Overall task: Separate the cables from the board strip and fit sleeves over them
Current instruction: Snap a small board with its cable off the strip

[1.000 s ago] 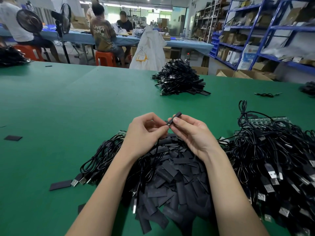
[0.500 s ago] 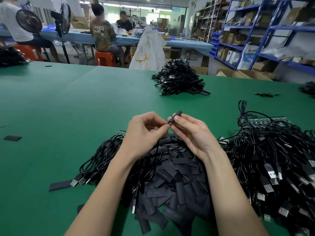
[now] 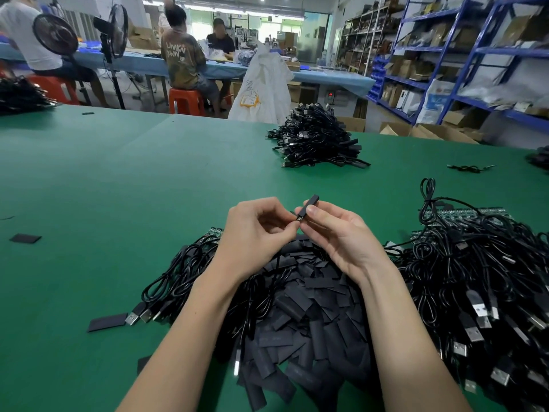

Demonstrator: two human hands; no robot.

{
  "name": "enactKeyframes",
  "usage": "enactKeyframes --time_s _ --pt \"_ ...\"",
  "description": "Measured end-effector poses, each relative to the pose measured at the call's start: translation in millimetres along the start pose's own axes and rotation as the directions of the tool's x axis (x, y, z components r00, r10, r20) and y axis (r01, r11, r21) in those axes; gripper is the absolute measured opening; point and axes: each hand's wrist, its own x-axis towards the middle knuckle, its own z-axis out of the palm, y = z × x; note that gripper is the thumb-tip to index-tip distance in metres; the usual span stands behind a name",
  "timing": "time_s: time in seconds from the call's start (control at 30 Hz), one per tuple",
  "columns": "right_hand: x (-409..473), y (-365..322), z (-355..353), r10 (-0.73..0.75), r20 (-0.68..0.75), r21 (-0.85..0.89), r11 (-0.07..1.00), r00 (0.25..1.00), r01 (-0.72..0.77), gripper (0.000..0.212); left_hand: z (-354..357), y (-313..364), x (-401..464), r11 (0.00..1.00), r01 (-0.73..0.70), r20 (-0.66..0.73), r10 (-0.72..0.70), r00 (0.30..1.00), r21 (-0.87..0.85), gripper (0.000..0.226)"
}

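Little has changed since the earlier frame: both hands stay raised together above the sleeve pile (image 3: 300, 307), and the sleeve (image 3: 307, 207) has tilted only slightly, its far end still pointing up and to the right.

The right hand (image 3: 341, 236) pinches the sleeve between thumb and forefinger, the other fingers loosely curled below. The left hand (image 3: 255, 233) has its fingertips drawn together on the cable end (image 3: 298, 217) at the sleeve's near mouth; whether the end is already inside cannot be told. The sleeve is a short, flat, matte black tube, and a small pale mark shows at its lower end, where the two hands meet.

Beneath the wrists, loose sleeves lie heaped on the green table (image 3: 118, 188). Coiled black cables (image 3: 475, 278) with silver plugs crowd the right side, and fewer lie to the left of the pile. A board strip (image 3: 463, 214) shows at the far edge of the right heap. Another cable heap (image 3: 315, 138) sits far across the table.
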Motion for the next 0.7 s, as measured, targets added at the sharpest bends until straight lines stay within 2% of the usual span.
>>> enactKeyframes --time_s 0.13,0.3,0.4,0.5,0.7 --pt "-1.3 -0.1 -0.9 -0.001 0.025 -0.011 1.000 1.000 0.002 0.020 1.3 -0.5 1.3 1.000 0.002 -0.003 -0.003 1.000 -0.020 0.010" --pt "-1.8 -0.1 0.9 -0.023 0.026 -0.022 0.999 0.999 0.023 0.022 1.0 -1.8 1.5 0.991 0.087 -0.012 -0.088 0.996 -0.103 0.008" --pt "-1.8 1.7 6.0 -0.084 -0.023 -0.086 0.993 0.996 0.082 0.022 -0.3 -3.3 1.9 0.981 0.131 0.002 -0.132 0.991 -0.146 0.007" --pt "-1.2 5.1 9.8 -0.194 -0.040 -0.187 0.965 0.980 0.184 0.031 0.4 -5.5 1.3 0.979 0.170 0.023 -0.168 0.985 -0.112 0.003" --pt "-2.5 5.9 14.1 -0.276 -0.050 -0.246 0.935 0.960 0.256 0.023 2.6 -6.4 2.3 0.962 0.229 0.068 -0.221 0.973 -0.151 0.007"
